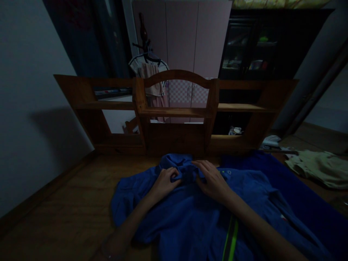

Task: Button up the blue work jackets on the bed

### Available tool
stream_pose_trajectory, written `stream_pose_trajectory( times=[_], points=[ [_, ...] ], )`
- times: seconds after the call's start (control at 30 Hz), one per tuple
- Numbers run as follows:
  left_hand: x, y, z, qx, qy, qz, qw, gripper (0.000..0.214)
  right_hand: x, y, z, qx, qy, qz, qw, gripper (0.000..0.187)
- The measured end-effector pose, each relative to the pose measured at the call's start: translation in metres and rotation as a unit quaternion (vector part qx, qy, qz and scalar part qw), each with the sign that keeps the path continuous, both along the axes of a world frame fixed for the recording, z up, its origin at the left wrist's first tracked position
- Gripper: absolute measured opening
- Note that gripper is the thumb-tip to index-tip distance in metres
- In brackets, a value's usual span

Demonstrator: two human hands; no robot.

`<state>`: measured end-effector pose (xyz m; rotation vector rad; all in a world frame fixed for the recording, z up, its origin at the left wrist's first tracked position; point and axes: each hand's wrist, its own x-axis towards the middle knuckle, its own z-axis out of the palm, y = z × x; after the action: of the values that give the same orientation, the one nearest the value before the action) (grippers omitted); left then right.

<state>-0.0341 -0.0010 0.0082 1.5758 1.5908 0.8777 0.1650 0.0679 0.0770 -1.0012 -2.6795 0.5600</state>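
Observation:
A blue work jacket (187, 214) with a yellow-green and grey reflective stripe (231, 237) lies spread in front of me, its upper part bunched up. My left hand (166, 182) is closed, pinching a fold near the collar between thumb and curled fingers. Just to the right, my right hand (212, 179) has its fingers over the same bunched cloth, thumb underneath, gripping it. A short gap of dark blue fabric separates the two hands. Dim light hides the exact edges of the fold.
The jacket rests on a wooden surface (67, 203), partly over a darker blue cloth (304, 203). Behind it stands a wooden shelf unit (174, 112). A pale garment (320, 168) lies at the right. Clothes hang on a coat stand (145, 47) before a pink wardrobe (181, 36).

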Motion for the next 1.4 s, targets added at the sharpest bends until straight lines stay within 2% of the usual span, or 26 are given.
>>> stream_pose_trajectory(
  times=[0.17, 0.3, 0.37, 0.5, 0.63, 0.9, 1.0, 1.2, 1.4],
  points=[
    [0.005, -0.003, 0.004, 0.002, -0.047, -0.009, 0.999, 0.007, -0.004, -0.011, -0.017, -0.081, 0.050, 0.017, 0.995, 0.042],
    [0.007, -0.004, 0.001, -0.003, -0.082, -0.012, 0.997, 0.010, -0.001, -0.009, -0.025, -0.158, 0.078, -0.007, 0.984, 0.018],
    [0.008, -0.005, 0.000, -0.009, -0.094, -0.011, 0.996, 0.011, 0.000, -0.008, -0.027, -0.201, 0.085, -0.020, 0.976, 0.013],
    [0.008, -0.005, 0.001, -0.056, -0.155, -0.021, 0.986, 0.019, 0.001, -0.005, -0.031, -0.275, 0.107, -0.046, 0.955, 0.018],
    [0.004, -0.003, 0.007, -0.116, -0.234, -0.048, 0.964, 0.028, 0.003, 0.001, -0.035, -0.342, 0.130, -0.054, 0.929, 0.025],
    [0.000, -0.004, 0.012, -0.162, -0.300, -0.083, 0.936, 0.031, 0.006, 0.004, -0.040, -0.456, 0.152, -0.051, 0.876, 0.033],
    [0.000, -0.005, 0.013, -0.178, -0.312, -0.091, 0.929, 0.034, 0.006, 0.003, -0.038, -0.467, 0.153, -0.056, 0.869, 0.034],
    [-0.001, -0.004, 0.010, -0.172, -0.307, -0.099, 0.931, 0.033, 0.005, 0.002, -0.034, -0.445, 0.157, -0.066, 0.879, 0.032],
    [-0.003, -0.004, 0.015, -0.183, -0.309, -0.103, 0.928, 0.033, 0.005, 0.002, -0.035, -0.455, 0.164, -0.059, 0.873, 0.034]
  ],
)
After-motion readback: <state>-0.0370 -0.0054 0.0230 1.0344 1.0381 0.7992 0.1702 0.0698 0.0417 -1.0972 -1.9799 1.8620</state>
